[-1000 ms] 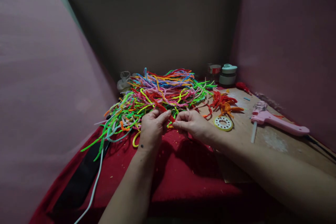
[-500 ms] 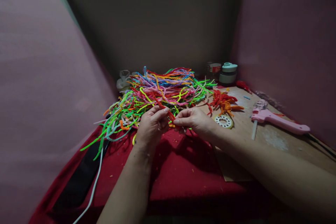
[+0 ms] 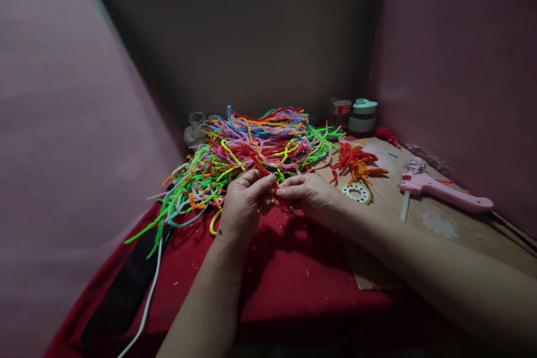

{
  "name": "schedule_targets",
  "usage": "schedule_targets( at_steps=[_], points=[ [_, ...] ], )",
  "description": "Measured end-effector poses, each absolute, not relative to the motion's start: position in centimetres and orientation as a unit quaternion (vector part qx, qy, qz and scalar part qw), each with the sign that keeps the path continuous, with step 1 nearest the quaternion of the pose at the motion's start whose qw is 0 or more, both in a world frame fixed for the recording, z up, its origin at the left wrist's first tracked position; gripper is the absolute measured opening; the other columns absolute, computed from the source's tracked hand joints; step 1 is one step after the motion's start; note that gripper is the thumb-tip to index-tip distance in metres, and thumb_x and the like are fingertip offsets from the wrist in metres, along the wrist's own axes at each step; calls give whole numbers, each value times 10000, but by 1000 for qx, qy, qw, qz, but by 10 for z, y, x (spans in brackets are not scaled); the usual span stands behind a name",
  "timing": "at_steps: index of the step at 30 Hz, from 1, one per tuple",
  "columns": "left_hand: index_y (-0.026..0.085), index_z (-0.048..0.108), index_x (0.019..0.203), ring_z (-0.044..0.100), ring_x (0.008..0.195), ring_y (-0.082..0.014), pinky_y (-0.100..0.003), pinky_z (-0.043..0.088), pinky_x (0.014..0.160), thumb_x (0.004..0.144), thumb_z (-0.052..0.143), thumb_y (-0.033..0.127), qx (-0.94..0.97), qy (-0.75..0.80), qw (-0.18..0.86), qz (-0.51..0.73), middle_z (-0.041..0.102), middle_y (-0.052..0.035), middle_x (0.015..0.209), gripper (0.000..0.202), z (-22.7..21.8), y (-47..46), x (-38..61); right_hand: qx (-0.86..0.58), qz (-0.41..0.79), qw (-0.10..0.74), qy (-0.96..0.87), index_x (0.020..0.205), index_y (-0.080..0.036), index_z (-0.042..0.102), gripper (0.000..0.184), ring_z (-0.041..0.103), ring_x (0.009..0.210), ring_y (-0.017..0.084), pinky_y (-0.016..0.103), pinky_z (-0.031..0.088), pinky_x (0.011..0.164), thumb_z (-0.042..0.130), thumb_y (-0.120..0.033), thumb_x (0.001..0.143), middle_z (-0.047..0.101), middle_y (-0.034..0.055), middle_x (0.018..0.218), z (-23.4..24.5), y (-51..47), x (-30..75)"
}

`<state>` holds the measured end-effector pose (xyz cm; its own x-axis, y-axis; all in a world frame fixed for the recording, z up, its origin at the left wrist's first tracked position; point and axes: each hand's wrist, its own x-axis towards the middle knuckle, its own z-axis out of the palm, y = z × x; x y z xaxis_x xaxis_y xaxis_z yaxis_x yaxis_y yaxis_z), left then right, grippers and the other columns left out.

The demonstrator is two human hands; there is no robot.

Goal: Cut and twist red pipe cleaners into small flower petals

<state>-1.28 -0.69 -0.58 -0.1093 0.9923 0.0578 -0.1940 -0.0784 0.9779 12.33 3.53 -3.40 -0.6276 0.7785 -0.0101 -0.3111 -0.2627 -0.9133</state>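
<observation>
A red pipe cleaner [image 3: 260, 165] is pinched between both hands over the front of the table. My left hand [image 3: 250, 194] is closed on it, thumb against the fingers, with one length sticking up past the knuckles. My right hand [image 3: 307, 193] grips it close by with thumb and forefinger, almost touching the left fingertips. The lower part of the red piece is partly hidden by the fingers. Just behind the hands lies a large heap of many-coloured pipe cleaners [image 3: 268, 134].
On the board at the right lie a pink glue gun [image 3: 447, 189], a white-and-yellow tape roll [image 3: 356, 193] and short red and orange pieces [image 3: 356, 161]. A lidded jar [image 3: 363, 117] stands behind. At left, a white cable [image 3: 151, 296] crosses a black object [image 3: 126, 285] on the red cloth [image 3: 289, 291].
The red pipe cleaner has shifted slightly between the fingers; more of it shows above my left hand and at my right fingertips. The view has moved slightly.
</observation>
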Motion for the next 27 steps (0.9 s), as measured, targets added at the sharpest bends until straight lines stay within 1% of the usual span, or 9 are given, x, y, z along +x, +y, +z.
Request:
schedule_targets(
  at_steps=[5,13,18,23,27],
  points=[
    [146,546,666,381,397,-39,-171,286,382,677,687,272,461,450,490,587,499,45,511,189,-8,-7,-14,-247,732,382,-508,571,-124,614,148,451,458,78,245,317,494,711,-236,584,565,0,507,-30,33,122],
    [154,534,652,365,395,-44,-171,289,368,706,665,288,498,475,442,575,460,57,480,195,-8,-8,-15,-252,706,391,-534,553,-131,607,145,433,450,79,253,305,499,684,-245,600,539,-14,481,-27,32,124],
    [154,534,650,370,396,-45,-174,290,367,705,659,286,495,473,446,577,465,55,488,190,-7,-8,-14,-238,698,386,-554,547,-131,588,142,424,458,71,251,301,507,643,-222,640,533,-19,492,-25,30,124],
    [146,545,667,397,406,-42,-166,299,374,697,675,283,483,482,453,573,496,48,515,191,-7,-8,-13,-264,689,390,-550,526,-126,580,127,424,452,72,248,300,506,634,-186,625,535,-15,474,-22,30,125],
    [148,538,701,408,389,-36,-158,291,365,662,710,296,436,499,497,560,527,44,537,231,-5,-8,-13,-259,698,413,-525,534,-133,578,103,426,446,77,251,310,508,627,-172,616,531,-19,465,-25,32,123]
  ],
)
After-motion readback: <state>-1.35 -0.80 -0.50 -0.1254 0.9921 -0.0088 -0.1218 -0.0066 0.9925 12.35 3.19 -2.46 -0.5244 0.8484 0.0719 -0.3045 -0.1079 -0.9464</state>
